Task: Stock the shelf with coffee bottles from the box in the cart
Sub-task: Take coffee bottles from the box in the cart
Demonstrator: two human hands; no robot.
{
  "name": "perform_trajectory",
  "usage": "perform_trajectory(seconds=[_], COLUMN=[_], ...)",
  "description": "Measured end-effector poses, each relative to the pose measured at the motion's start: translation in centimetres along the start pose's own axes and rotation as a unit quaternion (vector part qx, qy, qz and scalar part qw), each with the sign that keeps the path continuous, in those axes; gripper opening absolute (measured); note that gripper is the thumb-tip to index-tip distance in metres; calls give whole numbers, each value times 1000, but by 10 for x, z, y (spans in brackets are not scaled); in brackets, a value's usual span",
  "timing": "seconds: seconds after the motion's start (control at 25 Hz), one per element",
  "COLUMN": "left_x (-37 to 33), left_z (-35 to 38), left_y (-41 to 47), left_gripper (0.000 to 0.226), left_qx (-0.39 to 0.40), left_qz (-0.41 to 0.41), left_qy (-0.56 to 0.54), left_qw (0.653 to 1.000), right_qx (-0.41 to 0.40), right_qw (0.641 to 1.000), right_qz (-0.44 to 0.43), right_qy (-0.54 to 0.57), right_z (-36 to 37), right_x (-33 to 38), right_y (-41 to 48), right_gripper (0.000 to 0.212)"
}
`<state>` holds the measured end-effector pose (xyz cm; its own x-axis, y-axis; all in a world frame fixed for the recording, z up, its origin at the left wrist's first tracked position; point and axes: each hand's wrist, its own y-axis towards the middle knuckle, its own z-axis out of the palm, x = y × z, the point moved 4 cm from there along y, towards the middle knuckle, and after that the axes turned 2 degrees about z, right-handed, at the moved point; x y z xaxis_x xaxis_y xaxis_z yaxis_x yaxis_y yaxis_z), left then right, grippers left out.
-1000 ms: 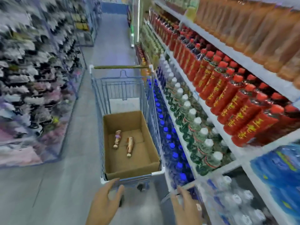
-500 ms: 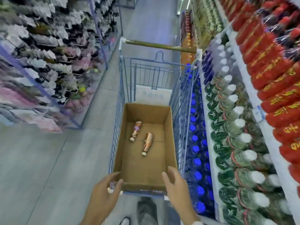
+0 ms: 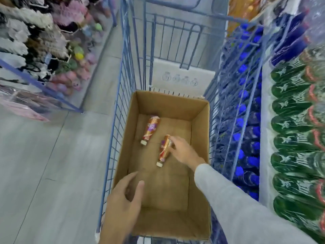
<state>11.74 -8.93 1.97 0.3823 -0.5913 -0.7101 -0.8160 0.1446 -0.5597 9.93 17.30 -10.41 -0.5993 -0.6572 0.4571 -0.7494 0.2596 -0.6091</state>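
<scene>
Two coffee bottles lie on their sides in an open cardboard box (image 3: 200,124) inside the blue wire cart (image 3: 123,106). The far bottle (image 3: 151,128) lies apart, its white cap pointing toward me. My right hand (image 3: 183,153) reaches into the box, and its fingertips touch the base end of the near bottle (image 3: 163,153); no closed grip shows. My left hand (image 3: 123,203) hovers over the box's near left corner with loosely curled fingers, holding nothing.
Shelves on the right hold rows of green bottles (image 3: 295,138) and, lower down, blue-capped bottles (image 3: 246,131) right behind the cart's side. A rack of hanging goods (image 3: 44,43) lines the left of the aisle, with grey floor (image 3: 44,173) between.
My view has tilted down over the cart. My right hand moved from the box's near rim down to the near bottle. My left hand shifted over the box's near left corner.
</scene>
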Motion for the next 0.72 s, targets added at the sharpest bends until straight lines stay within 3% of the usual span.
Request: perform_trajectory(seconds=[0.08, 0.2, 0.28, 0.4, 0.48, 0.6, 0.72], left_x=[10, 26, 33, 41, 41, 36, 16], left_z=[14, 30, 36, 46, 53, 66, 78], left_y=[26, 56, 67, 77, 84, 92, 109], left_gripper=[29, 34, 35, 33, 28, 16, 8], left_qx=[7, 18, 20, 22, 20, 22, 31], left_qz=[-5, -10, -15, -24, -37, -54, -35], left_qy=[3, 20, 24, 23, 15, -29, -42], left_qw=[1000, 1000, 999, 999, 999, 998, 998], right_qx=[45, 120, 133, 109, 92, 67, 0], right_qw=[992, 946, 923, 921, 938, 987, 979], right_qz=[-32, -104, -139, -163, -137, 33, 192], right_qy=[-117, -284, -334, -337, -303, -141, 64], right_z=[17, 43, 54, 66, 70, 67, 70], right_x=[-14, -33, -36, -30, -32, -46, -58], right_y=[42, 85, 104, 120, 120, 92, 33], right_gripper=[57, 68, 72, 73, 71, 75, 67])
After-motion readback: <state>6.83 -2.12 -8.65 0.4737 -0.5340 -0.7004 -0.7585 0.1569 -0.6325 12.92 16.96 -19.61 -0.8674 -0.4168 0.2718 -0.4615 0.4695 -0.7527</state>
